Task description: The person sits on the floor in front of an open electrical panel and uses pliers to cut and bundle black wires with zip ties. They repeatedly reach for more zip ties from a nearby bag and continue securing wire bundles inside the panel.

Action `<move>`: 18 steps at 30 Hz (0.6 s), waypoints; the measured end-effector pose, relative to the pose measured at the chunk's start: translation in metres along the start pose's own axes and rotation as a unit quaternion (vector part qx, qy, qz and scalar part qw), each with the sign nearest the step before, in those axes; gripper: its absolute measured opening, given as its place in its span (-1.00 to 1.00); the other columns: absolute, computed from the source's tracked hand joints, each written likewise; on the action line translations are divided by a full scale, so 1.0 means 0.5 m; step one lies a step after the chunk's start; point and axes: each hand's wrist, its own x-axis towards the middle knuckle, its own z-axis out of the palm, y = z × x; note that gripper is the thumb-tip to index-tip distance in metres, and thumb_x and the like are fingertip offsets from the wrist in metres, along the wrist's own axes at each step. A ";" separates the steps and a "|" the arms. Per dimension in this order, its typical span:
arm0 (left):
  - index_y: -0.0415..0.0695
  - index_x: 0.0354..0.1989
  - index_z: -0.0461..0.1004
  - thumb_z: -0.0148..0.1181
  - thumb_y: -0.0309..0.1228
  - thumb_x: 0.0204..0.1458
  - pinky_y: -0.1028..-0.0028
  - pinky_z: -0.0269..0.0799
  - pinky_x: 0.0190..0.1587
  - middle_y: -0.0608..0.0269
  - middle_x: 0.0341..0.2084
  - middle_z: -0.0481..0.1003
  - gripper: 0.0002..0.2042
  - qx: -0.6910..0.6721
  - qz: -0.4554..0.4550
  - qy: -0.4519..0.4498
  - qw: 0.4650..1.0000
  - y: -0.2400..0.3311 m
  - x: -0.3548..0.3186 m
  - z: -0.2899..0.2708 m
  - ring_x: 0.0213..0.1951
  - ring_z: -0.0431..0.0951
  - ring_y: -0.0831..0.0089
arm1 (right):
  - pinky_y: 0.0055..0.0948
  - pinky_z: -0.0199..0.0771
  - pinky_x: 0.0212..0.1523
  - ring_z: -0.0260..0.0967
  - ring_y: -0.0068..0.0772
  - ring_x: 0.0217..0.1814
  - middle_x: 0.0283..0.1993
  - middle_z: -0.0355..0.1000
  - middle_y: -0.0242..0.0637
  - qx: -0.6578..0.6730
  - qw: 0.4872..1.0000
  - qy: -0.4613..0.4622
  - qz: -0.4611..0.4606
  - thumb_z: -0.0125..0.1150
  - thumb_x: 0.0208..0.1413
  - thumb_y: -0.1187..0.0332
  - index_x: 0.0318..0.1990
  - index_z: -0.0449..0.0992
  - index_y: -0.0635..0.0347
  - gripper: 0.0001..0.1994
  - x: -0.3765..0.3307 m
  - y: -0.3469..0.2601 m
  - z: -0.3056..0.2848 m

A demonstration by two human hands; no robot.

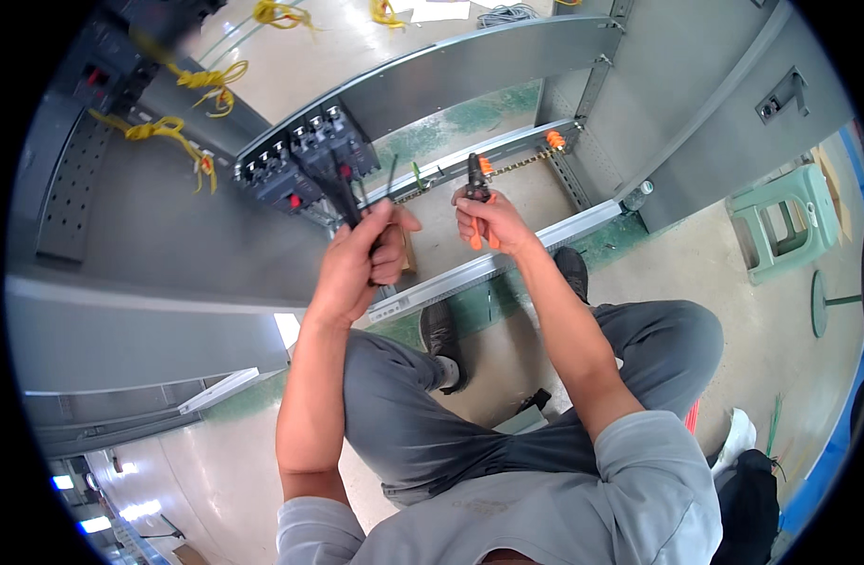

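Observation:
My left hand (pixel 361 256) is closed around a bunch of black wires (pixel 340 196), blurred by motion, whose ends stick up past my fingers. Just beyond it are dark circuit breakers (pixel 333 141) with bare metal terminals and red parts, mounted in a grey metal cabinet frame (pixel 479 61). My right hand (pixel 493 224) grips a pair of pliers with orange handles (pixel 476 177), its dark head pointing away from me. Behind the pliers' head, an orange insulator (pixel 486 166) sits on the lower rail. The two hands are apart.
Coiled yellow wires (pixel 173 132) hang at the upper left near another breaker. A second orange insulator (pixel 555 139) is on the rail at right. A clear bottle (pixel 639 195) stands by the cabinet's corner. At far right is a green plastic stool (pixel 788 221). My legs straddle the frame's near edge.

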 end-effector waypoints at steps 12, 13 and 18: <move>-0.20 -0.22 0.45 -0.10 -0.08 0.41 0.51 0.17 -0.55 0.38 -0.66 0.22 -0.60 0.063 -0.018 -0.182 0.981 -0.029 -0.069 0.047 -0.64 0.23 0.55 | -0.56 0.30 -0.52 0.34 -0.64 -0.49 -0.48 0.41 -0.43 -0.289 0.946 -0.004 -0.148 0.29 0.24 0.26 -0.13 0.54 0.28 -0.76 -0.189 -0.172 0.363; -0.20 -0.22 0.45 -0.10 -0.08 0.41 0.51 0.16 -0.56 0.38 -0.67 0.21 -0.60 0.056 -0.022 -0.188 0.980 -0.032 -0.077 0.046 -0.64 0.22 0.55 | -0.57 0.30 -0.54 0.34 -0.64 -0.50 -0.49 0.41 -0.43 -0.306 0.942 -0.002 -0.137 0.30 0.24 0.26 -0.13 0.54 0.28 -0.75 -0.207 -0.178 0.384; -0.21 -0.20 0.44 -0.11 -0.05 0.41 0.53 0.15 -0.57 0.40 -0.66 0.21 -0.58 0.042 -0.028 -0.218 0.975 -0.040 -0.130 0.032 -0.64 0.22 0.57 | -0.59 0.23 -0.57 0.28 -0.68 -0.57 -0.52 0.39 -0.46 -0.384 0.912 0.049 -0.137 0.30 0.24 0.25 -0.21 0.52 0.23 -0.79 -0.264 -0.165 0.444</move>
